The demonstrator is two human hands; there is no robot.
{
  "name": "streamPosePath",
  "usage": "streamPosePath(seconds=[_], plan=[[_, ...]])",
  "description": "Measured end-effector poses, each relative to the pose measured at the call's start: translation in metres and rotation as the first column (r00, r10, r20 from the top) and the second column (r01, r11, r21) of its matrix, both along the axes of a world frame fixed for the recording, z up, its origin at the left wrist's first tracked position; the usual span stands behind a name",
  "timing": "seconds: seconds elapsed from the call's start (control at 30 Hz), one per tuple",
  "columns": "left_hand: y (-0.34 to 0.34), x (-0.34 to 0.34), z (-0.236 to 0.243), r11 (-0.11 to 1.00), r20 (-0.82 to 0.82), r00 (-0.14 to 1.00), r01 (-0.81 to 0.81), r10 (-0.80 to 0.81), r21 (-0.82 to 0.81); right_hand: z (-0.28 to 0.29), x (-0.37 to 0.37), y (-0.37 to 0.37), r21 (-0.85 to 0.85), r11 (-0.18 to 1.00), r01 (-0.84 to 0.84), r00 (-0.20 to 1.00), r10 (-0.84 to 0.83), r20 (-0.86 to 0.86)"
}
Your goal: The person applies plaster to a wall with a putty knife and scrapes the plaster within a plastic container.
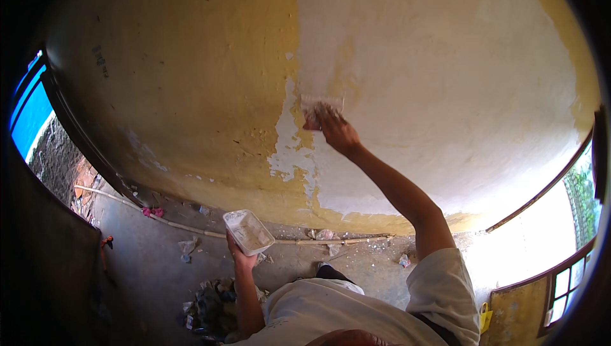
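Observation:
My right hand (334, 128) is raised against a yellow wall (191, 79) and grips a flat putty blade (321, 103) pressed to the surface. The blade sits at the edge of a large white coated patch (445, 79) that covers the wall's right part. My left hand (240, 258) is held low and carries a white rectangular plastic tub (249, 231) with pale putty inside. A white sleeve covers my right upper arm.
A grey concrete floor (146, 263) runs along the wall's foot, strewn with scraps, a thin stick (191, 226) and a heap of debris (213, 308). A dark doorway frame (70, 130) stands at left. A bright window opening (547, 244) lies at lower right.

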State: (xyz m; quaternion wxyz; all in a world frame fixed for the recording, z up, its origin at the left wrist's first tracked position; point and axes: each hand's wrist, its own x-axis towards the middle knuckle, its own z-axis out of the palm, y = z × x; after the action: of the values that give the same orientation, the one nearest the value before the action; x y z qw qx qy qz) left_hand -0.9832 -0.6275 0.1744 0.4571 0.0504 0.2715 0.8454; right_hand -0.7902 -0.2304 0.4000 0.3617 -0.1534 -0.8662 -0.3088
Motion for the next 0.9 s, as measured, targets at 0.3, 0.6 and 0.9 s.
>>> streamPosePath(seconds=[0.3, 0.6, 0.9], plan=[[-0.022, 0.010, -0.008, 0.999, -0.064, 0.998, 0.002, 0.001, 0.049, 0.156, 0.029, -0.037, -0.141, 0.939, -0.313, 0.932, 0.276, -0.234], [-0.008, 0.015, 0.015, 0.997, -0.069, 0.997, -0.019, 0.024, 0.072, 0.521, 0.053, -0.008, 0.211, 0.971, -0.115, 0.804, 0.216, -0.554], [-0.010, 0.010, 0.010, 0.999, -0.016, 1.000, -0.011, 0.011, 0.034, 0.549, 0.029, -0.006, 0.167, 0.986, -0.023, 0.882, 0.099, -0.461]])
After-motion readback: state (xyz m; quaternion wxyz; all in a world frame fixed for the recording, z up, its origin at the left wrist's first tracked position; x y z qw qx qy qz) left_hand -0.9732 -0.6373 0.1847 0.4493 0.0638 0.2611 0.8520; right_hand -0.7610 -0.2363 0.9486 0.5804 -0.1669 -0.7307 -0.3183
